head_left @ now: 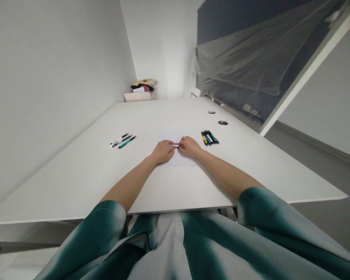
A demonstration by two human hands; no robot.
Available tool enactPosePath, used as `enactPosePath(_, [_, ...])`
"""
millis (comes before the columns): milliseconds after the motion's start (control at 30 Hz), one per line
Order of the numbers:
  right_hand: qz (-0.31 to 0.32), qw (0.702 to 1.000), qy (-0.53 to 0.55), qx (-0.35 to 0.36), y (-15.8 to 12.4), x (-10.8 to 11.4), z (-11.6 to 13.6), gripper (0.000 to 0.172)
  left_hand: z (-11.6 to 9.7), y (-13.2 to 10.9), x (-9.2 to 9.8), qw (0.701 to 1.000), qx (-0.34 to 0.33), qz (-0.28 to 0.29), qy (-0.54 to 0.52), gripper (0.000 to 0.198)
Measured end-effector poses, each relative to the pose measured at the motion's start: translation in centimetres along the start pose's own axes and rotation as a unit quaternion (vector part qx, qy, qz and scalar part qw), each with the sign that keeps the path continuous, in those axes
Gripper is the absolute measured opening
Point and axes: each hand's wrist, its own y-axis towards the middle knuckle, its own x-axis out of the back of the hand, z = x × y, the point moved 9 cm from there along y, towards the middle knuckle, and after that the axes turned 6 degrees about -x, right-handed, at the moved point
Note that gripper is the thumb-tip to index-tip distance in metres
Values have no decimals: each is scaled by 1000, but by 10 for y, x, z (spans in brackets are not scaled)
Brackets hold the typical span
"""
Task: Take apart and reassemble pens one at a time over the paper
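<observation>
Both of my hands meet over a white sheet of paper (170,137) on the white table (84,175). My left hand (162,151) and my right hand (189,146) have their fingers closed on a thin pink pen (175,144) held level between them, one hand at each end. A row of three pens (123,140) lies to the left of the paper. A tight group of several pens (209,137) with yellow, blue and green barrels lies to the right.
Two round cable holes (222,123) sit in the table beyond the right pens. A pink box with piled items (142,91) stands at the far corner. A dark panel wrapped in plastic film (251,58) rises along the right side.
</observation>
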Motion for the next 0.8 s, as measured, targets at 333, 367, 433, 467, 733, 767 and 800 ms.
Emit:
enactPosePath(333, [18,1000,-2,-7,0,0,0,25,1,-1,1,1000,-10,-20,-12,30])
enactPosePath(367, [18,1000,-2,-8,0,-1,0,25,2,-1,2,1000,-8,-24,-14,31])
enactPosePath(433, [18,1000,-2,-8,0,-1,0,26,2,-1,2,1000,-6,-24,-14,36])
enactPosePath(467, [19,1000,-2,-7,0,-1,0,26,2,-1,2,1000,-6,-21,-13,37])
enactPosePath(733, [14,1000,7,-7,1,-3,-2,23,-1,-1,4,1000,-9,-13,-18,30])
enactPosePath(767, [13,1000,7,-7,2,-4,-2,23,0,-1,5,1000,-4,-16,-20,29])
enactPosePath(800, [12,1000,6,-6,2,-4,-2,23,1,-1,6,1000,1,-18,-22,28])
